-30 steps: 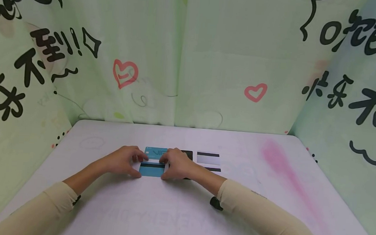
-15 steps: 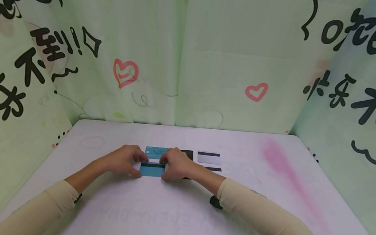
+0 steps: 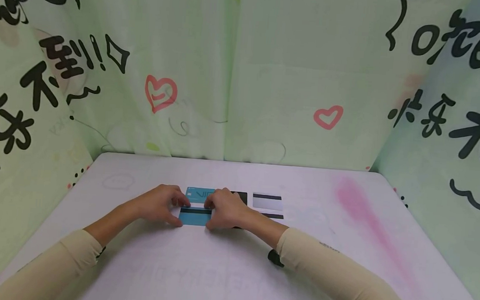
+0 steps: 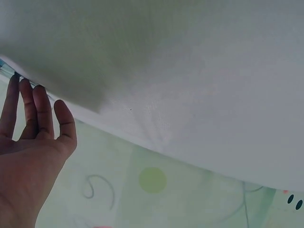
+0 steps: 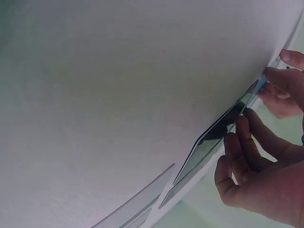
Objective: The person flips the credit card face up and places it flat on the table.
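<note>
A blue card with a dark stripe (image 3: 195, 218) lies on the white table between the two hands. My left hand (image 3: 162, 204) holds it at its left corners, thumb at the near edge and forefinger at the far edge. At its right end my right hand (image 3: 228, 209) grips it the same way, thumb near and forefinger far. Just beyond lies a blue card lettered VIP (image 3: 199, 194), partly behind the right hand. In the left wrist view the left hand's fingers (image 4: 42, 111) reach to the tabletop; the card is mostly cut off there.
A black card (image 3: 242, 197) shows past the right hand, and another dark card is mostly hidden under that wrist. Further right lie a silver card with a dark stripe (image 3: 267, 203) and a second striped card (image 3: 274, 216). Printed curtains (image 3: 269, 87) enclose the table (image 3: 198, 268).
Both hands keep their places on the blue card. Only a very slight shift of the whole head view shows.
</note>
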Demonstrator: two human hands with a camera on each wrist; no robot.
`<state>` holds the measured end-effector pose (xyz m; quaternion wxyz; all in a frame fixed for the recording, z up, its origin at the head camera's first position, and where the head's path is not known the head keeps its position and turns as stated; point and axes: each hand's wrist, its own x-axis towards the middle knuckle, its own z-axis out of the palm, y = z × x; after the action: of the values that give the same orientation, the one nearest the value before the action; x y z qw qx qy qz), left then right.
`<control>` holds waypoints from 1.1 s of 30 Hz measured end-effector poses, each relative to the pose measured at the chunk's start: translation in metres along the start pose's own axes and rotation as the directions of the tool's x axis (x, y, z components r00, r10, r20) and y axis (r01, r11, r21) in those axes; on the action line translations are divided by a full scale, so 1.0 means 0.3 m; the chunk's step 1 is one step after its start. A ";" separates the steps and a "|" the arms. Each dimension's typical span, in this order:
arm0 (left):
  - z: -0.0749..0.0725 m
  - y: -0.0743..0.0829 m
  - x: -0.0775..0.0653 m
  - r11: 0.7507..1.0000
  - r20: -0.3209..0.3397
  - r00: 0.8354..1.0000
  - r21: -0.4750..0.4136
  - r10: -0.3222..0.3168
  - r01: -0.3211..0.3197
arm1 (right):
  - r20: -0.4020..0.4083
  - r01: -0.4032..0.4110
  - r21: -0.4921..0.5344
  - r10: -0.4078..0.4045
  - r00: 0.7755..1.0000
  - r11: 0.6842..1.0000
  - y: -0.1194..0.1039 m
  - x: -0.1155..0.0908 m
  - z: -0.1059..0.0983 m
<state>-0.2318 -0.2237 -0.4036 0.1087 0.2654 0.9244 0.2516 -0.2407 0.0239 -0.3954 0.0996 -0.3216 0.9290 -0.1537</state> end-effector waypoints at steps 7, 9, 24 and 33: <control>0.001 -0.004 0.005 1.000 0.002 1.000 -0.003 0.022 -0.022 | 0.003 0.005 0.008 -0.005 1.000 1.000 0.003 0.002 0.004; 0.001 -0.005 0.006 1.000 0.009 1.000 -0.009 0.014 -0.014 | 0.008 0.002 0.016 -0.003 1.000 1.000 0.003 0.004 0.005; -0.010 0.002 0.012 1.000 0.017 1.000 -0.002 -0.012 0.012 | 0.023 -0.013 0.036 0.012 1.000 0.999 0.001 0.012 0.000; -0.003 0.001 0.013 0.999 0.001 1.000 0.037 0.002 -0.002 | 0.033 -0.003 0.074 0.001 0.999 0.997 0.005 0.006 0.002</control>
<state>-0.2353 -0.2217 -0.4030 0.1041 0.2684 0.9286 0.2342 -0.2428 0.0239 -0.3967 0.1267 -0.3192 0.9213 -0.1825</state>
